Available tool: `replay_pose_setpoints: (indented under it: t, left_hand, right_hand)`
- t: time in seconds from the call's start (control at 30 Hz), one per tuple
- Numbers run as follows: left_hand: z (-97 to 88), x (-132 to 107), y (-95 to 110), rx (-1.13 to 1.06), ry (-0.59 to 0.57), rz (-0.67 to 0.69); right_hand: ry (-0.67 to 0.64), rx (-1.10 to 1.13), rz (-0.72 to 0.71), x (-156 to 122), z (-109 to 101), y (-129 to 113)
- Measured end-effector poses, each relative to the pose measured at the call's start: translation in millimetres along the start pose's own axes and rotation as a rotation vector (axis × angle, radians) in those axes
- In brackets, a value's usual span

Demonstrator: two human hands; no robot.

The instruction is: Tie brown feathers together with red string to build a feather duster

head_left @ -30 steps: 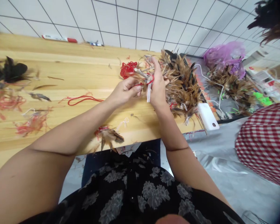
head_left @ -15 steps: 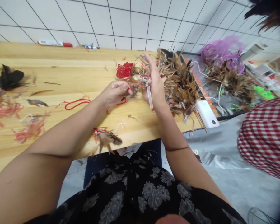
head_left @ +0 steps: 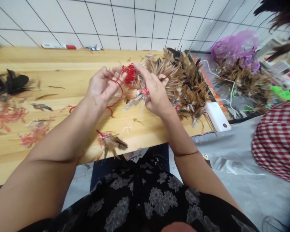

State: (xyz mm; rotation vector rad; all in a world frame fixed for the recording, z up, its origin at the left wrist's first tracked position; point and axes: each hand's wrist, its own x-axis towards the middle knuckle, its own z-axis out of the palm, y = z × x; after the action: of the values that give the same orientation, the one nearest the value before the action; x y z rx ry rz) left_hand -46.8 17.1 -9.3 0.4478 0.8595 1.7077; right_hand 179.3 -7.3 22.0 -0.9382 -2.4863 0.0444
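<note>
My right hand [head_left: 157, 92] is closed around a bundle of feathers [head_left: 140, 94]. Red cord wraps the pale quill ends, which stick out towards the lower left. To its left, my left hand [head_left: 103, 85] is turned palm up with curled fingers and holds a red cord [head_left: 121, 93] that loops across the fingers. The cord runs right towards the bundle, and a loose end hangs near the wood. Just behind and between the hands lies a tangled heap of red cord [head_left: 130, 73]. A large pile of brown feathers [head_left: 183, 80] sits right beside my right hand.
A small tied feather bunch [head_left: 112, 141] lies at the table's front edge. Black feathers [head_left: 16, 82] and pinkish string scraps [head_left: 8, 114] are on the left. A red-capped marker [head_left: 58, 46] rests by the tiled wall. On the right are a white power bank [head_left: 217, 116] and a purple bag [head_left: 235, 50].
My left hand has moved left and up and turned palm up, drawing the red cord into a loop. My right hand has turned, tipping the bundle's quill ends down to the left.
</note>
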Motion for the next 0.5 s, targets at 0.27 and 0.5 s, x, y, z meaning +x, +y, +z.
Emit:
replay_pose_setpoints:
  t: [0.27, 0.5]
  left_hand:
    - [-5.7, 15.6, 17.8, 0.083, 0.104, 0.01]
    - [-49.0, 70.8, 4.9, 0.285, 0.128, 0.03]
  right_hand:
    - [-0.094, -0.064, -0.247, -2.7, 23.4, -19.3]
    - [-0.319, -0.11, -0.312, -4.1, 23.2, -41.2]
